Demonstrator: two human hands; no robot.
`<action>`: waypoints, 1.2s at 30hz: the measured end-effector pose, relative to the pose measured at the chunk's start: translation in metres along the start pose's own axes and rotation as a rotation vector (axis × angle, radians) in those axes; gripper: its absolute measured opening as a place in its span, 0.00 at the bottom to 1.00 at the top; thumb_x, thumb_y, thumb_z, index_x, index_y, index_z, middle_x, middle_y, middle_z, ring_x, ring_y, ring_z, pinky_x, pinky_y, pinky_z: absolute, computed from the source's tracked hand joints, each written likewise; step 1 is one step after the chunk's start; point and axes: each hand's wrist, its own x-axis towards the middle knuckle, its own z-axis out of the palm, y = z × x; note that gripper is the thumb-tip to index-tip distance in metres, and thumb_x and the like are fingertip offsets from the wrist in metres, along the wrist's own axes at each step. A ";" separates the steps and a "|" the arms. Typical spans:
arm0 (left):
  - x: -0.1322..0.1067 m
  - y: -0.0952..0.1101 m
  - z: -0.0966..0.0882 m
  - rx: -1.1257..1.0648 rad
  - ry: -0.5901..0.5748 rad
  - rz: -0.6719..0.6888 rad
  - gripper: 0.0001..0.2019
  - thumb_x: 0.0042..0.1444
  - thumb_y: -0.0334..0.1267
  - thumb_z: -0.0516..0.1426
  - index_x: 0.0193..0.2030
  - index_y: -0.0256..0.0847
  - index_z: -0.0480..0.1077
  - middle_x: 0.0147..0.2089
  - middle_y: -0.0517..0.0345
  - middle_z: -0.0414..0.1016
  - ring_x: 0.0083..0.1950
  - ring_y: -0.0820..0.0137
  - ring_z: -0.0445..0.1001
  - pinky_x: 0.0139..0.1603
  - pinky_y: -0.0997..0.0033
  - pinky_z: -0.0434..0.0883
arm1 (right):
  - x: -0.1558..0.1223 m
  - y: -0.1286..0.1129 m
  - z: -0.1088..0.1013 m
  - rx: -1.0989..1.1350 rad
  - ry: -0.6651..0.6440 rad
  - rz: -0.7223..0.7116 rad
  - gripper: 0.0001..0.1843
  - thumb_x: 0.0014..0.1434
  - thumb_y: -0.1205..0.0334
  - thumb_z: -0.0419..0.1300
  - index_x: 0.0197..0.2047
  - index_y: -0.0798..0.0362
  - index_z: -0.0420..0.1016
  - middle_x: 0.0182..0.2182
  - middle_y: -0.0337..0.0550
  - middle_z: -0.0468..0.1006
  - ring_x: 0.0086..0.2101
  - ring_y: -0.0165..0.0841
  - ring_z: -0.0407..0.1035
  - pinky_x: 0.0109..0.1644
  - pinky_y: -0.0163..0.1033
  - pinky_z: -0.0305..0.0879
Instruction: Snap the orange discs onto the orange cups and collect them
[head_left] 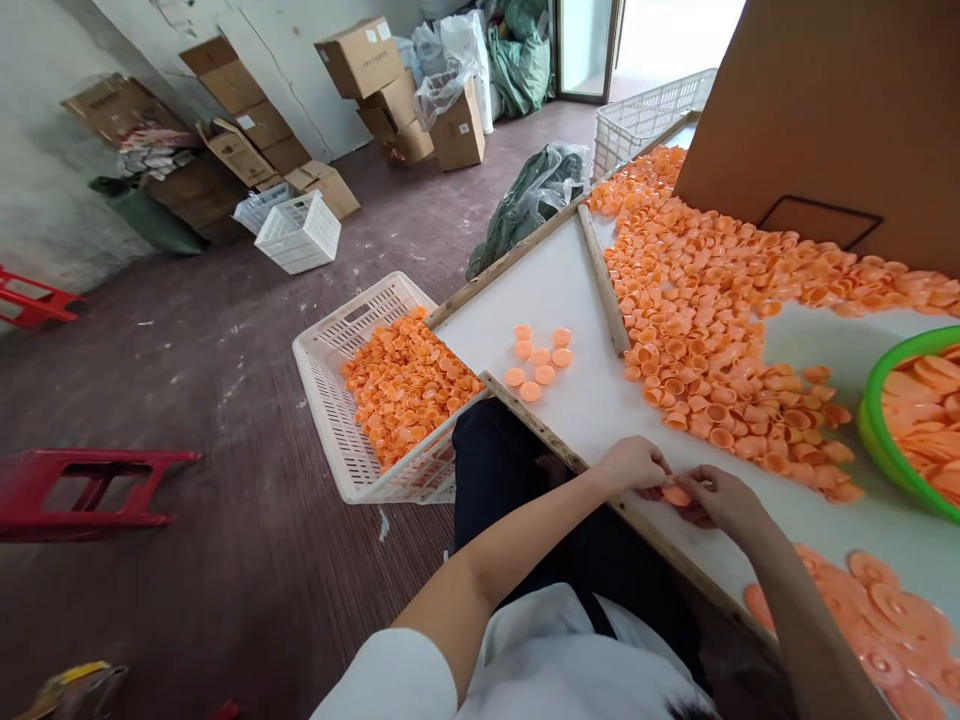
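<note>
At the near edge of the white worktable [525, 290], my left hand [632, 466] and my right hand [721, 502] meet with fingertips pinched around a small orange plastic piece [677, 495]. My fingers cover much of it, so its full shape is hidden. Ahead of my hands lies a wide heap of orange plastic cups [697, 340]. Flat orange discs [885, 610] are spread beside my right forearm. Several finished-looking orange round pieces [540, 357] sit loosely grouped on the table to the left of my hands.
A white crate [322, 420] of orange pieces stands on the floor against the table's left corner. Wooden strips [604, 280] edge and divide the tabletop. At right are a green basin [874, 410] of orange discs and a large cardboard sheet [825, 120]. A red stool [97, 490] stands left.
</note>
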 end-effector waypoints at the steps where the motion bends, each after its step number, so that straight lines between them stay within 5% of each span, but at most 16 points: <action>1: -0.001 -0.001 0.000 -0.025 0.004 0.011 0.03 0.53 0.32 0.61 0.35 0.35 0.73 0.20 0.62 0.71 0.26 0.72 0.77 0.37 0.67 0.79 | -0.003 0.001 -0.001 -0.003 0.003 -0.023 0.14 0.51 0.47 0.62 0.30 0.49 0.70 0.23 0.47 0.80 0.27 0.42 0.78 0.29 0.42 0.72; 10: 0.002 -0.011 0.005 -0.046 0.053 0.071 0.04 0.52 0.33 0.61 0.33 0.34 0.72 0.20 0.62 0.72 0.25 0.74 0.75 0.37 0.67 0.79 | -0.021 -0.002 0.003 -0.380 0.077 -0.180 0.22 0.50 0.41 0.62 0.37 0.50 0.68 0.26 0.43 0.80 0.26 0.38 0.74 0.29 0.39 0.63; 17: -0.002 -0.004 0.007 -0.061 0.165 0.087 0.05 0.58 0.33 0.57 0.39 0.34 0.71 0.20 0.62 0.71 0.23 0.72 0.75 0.33 0.64 0.79 | -0.019 -0.011 0.026 -0.580 0.327 -0.178 0.20 0.61 0.46 0.48 0.48 0.51 0.64 0.35 0.53 0.80 0.34 0.45 0.76 0.32 0.42 0.62; 29: -0.004 -0.012 0.015 -0.119 0.297 0.218 0.05 0.58 0.34 0.56 0.40 0.36 0.70 0.21 0.64 0.70 0.21 0.74 0.71 0.28 0.71 0.75 | -0.018 0.002 0.024 -0.422 0.323 -0.260 0.26 0.60 0.38 0.49 0.50 0.49 0.65 0.37 0.45 0.81 0.34 0.41 0.76 0.34 0.42 0.63; 32: -0.002 -0.007 0.008 -0.179 0.429 0.232 0.07 0.60 0.34 0.54 0.43 0.35 0.69 0.28 0.59 0.73 0.24 0.75 0.72 0.27 0.76 0.72 | -0.017 0.005 0.022 -0.208 0.257 -0.264 0.27 0.60 0.37 0.50 0.51 0.49 0.64 0.34 0.43 0.82 0.31 0.37 0.77 0.36 0.41 0.67; 36: -0.002 -0.003 -0.022 -0.247 0.716 0.207 0.16 0.65 0.34 0.46 0.58 0.33 0.59 0.49 0.45 0.70 0.29 0.76 0.74 0.28 0.76 0.72 | -0.016 0.008 0.022 -0.092 0.264 -0.272 0.24 0.59 0.41 0.54 0.50 0.50 0.65 0.31 0.42 0.82 0.29 0.35 0.78 0.34 0.38 0.68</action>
